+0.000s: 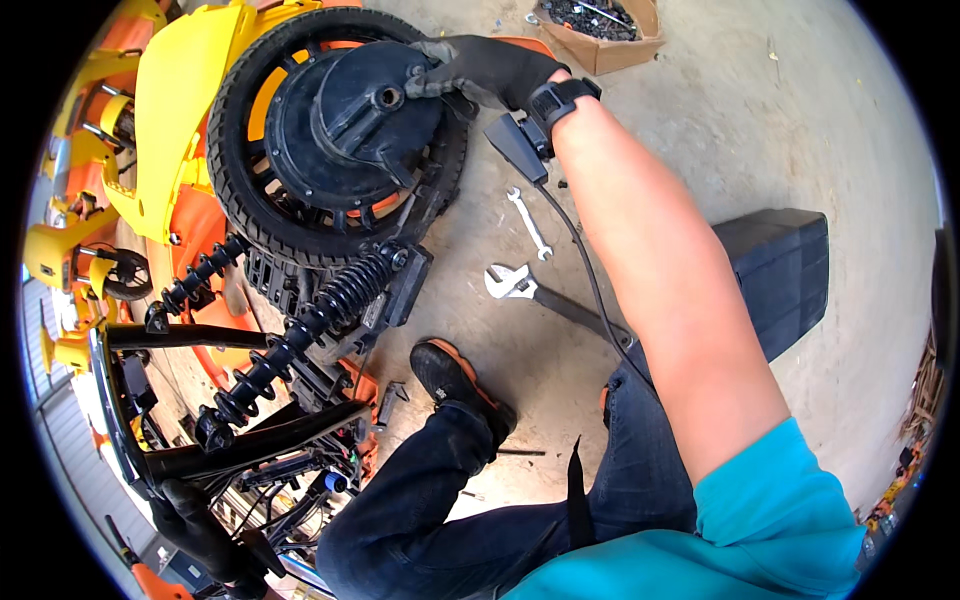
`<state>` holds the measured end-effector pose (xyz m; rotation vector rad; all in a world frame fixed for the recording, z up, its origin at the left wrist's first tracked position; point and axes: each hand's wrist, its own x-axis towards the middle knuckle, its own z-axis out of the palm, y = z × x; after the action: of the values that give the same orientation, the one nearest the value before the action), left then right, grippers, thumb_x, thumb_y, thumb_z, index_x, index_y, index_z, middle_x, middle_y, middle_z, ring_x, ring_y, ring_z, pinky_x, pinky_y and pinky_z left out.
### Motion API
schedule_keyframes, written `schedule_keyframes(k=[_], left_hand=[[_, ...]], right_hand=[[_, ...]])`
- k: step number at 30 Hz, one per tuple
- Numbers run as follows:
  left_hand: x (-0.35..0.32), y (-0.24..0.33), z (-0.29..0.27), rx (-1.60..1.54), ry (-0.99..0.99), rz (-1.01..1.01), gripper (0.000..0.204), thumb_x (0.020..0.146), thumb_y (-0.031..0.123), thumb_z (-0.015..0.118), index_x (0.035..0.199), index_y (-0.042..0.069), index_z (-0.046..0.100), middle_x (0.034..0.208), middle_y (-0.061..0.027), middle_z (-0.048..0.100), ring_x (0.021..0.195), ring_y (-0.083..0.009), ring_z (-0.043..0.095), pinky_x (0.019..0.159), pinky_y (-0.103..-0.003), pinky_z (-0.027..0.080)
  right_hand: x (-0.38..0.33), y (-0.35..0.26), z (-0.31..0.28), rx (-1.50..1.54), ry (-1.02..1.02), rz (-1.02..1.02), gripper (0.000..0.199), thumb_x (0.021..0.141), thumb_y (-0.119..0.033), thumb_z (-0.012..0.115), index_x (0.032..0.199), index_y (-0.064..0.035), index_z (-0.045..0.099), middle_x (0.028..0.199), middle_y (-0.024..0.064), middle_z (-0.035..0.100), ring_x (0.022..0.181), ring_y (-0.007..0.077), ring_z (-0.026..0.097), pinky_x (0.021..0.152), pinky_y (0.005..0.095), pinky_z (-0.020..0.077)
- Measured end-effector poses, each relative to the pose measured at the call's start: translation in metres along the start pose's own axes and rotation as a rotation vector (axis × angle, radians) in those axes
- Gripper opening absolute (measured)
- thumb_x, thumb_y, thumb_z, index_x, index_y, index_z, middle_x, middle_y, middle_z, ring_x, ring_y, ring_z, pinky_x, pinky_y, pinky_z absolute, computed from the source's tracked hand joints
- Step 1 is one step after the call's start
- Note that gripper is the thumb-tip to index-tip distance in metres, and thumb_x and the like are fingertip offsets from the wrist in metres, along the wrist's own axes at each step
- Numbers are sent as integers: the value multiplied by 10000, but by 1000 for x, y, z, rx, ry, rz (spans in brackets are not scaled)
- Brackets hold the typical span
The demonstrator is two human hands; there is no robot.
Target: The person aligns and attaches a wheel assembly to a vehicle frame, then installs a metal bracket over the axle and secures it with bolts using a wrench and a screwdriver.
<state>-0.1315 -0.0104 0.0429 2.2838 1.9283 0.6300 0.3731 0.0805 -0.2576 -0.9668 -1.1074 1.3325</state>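
A spoked scooter wheel (232,185) with a ribbed black tyre lies tilted at the upper left. Its centre is a large black hub cover (345,125) with a round hole. My right hand (480,72), in a dark grey glove, grips the hub's right edge with fingers and thumb around a small raised part. At the lower left my left hand (190,520), also gloved, is closed around a black frame tube (230,445); its fingertips are partly hidden. Two black coil shock absorbers (325,310) run between this frame and the wheel.
On the concrete floor lie an open-end wrench (528,223) and an adjustable wrench (555,300). A dark box (775,275) stands right, a cardboard box (610,45) of small parts at the back. Yellow body panels (185,110) rise at left. A cable (585,250) hangs from my right wrist.
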Motion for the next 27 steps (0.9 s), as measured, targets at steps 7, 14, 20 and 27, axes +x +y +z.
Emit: schedule_keyframes(k=[7,14,20,27], left_hand=[[2,-2,-2,-34,2,-72,383,1021,371,521,834,38,552,628,18,472,572,-78,416,519,-262,307],[3,-6,-2,-8,5,12,403,1019,388,518,801,50,529,619,15,461,557,-77,409,506,-264,298],[5,-4,2,-34,8,47,336,1016,368,539,866,72,593,639,57,465,558,-38,393,498,-224,288],[4,2,4,-4,35,-6,420,1012,419,520,840,37,544,636,18,464,578,-71,413,513,-263,303]], right_hand=[[-2,1,-2,15,12,61,617,851,-259,762,1408,-137,525,1208,60,658,1033,158,599,909,315,487],[-2,2,-7,12,-3,137,573,906,-210,708,1416,-65,489,1324,17,592,1186,104,521,1033,279,414],[-11,-1,-4,2,22,114,596,905,-214,707,1435,-78,473,1343,26,589,1193,115,523,1046,287,402],[4,10,4,-101,96,-3,679,828,-311,767,1411,-77,508,1340,116,598,1204,215,560,1046,340,418]])
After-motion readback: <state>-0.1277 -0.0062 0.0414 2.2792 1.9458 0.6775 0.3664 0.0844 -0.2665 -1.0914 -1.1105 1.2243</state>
